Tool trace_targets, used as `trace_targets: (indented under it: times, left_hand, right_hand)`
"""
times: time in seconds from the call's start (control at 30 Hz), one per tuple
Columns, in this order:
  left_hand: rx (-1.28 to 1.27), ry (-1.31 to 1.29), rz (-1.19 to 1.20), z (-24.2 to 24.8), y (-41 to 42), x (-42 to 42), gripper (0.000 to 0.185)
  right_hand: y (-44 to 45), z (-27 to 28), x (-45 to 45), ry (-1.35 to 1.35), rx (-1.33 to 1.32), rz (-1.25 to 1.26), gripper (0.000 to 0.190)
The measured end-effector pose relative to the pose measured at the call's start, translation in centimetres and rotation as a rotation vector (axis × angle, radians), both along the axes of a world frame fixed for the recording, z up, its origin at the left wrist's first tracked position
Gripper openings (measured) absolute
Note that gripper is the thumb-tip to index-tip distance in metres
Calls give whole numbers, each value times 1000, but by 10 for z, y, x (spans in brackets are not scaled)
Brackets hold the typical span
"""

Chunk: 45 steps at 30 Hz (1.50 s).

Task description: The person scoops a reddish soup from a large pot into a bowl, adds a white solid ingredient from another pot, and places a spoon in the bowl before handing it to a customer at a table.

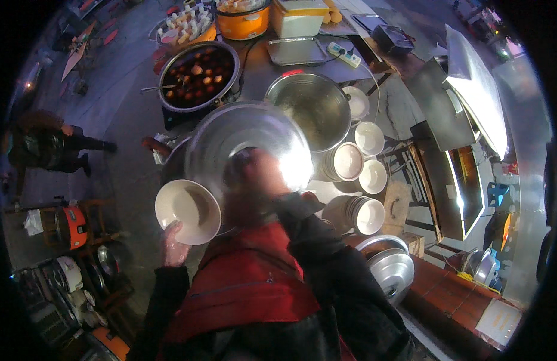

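Observation:
My left hand (pixel 175 246) grips the near rim of a white bowl (pixel 195 212), its thumb inside; the bowl looks empty. At the middle, my right hand (pixel 260 171) is blurred over the centre of a large round metal lid (pixel 215 135); its fingers seem closed on the lid's knob, which is hidden. The lid lies over or is held above a pot whose dark edge shows at the left. Behind the lid on the right stands a wide metal basin (pixel 310 113) with liquid in it. Beyond it on the left is a pot of dark broth with round pieces (pixel 197 76) and a ladle.
Stacked white bowls (pixel 348 161) stand right of the basin, with more stacks (pixel 369 216) nearer me. A metal tray (pixel 296 50), a power strip (pixel 344 55) and an orange cooker (pixel 242 22) are at the back. Metal lids (pixel 391 273) lie at the lower right. A person (pixel 48 142) is at the far left.

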<state>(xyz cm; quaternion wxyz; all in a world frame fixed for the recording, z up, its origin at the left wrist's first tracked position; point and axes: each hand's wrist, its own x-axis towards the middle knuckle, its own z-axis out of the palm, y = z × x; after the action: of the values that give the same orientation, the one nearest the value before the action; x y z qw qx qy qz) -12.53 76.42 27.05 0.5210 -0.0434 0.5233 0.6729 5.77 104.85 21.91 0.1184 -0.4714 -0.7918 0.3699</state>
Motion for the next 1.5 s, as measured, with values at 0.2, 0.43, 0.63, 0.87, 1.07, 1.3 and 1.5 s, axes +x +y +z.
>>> trace_targets:
  times: [0.2, 0.43, 0.63, 0.87, 1.07, 1.3, 1.5]
  left_hand:
    - [-217, 861, -377, -25, -42, 25, 37]
    - [-222, 611, -149, -18, -75, 45, 43]
    - [-103, 114, 254, 20, -46, 69, 43]
    - [-435, 585, -9, 14, -54, 53, 46]
    - [-291, 32, 530, 6, -44, 29, 52]
    - [-382, 539, 227, 12, -61, 24, 49]
    - [-247, 75, 558, 35, -59, 16, 52]
  right_hand:
    - [128, -34, 87, -249, 208, -279, 26]
    - [241, -61, 100, -270, 294, -356, 28]
    - [277, -87, 99, -268, 308, -349, 31]
    - [277, -76, 122, -21, 55, -217, 44]
    - [159, -77, 203, 327, -35, -342, 32]
    - [-24, -241, 187, -562, -288, -11, 43]
    - [-47, -258, 154, -580, -306, -285, 67]
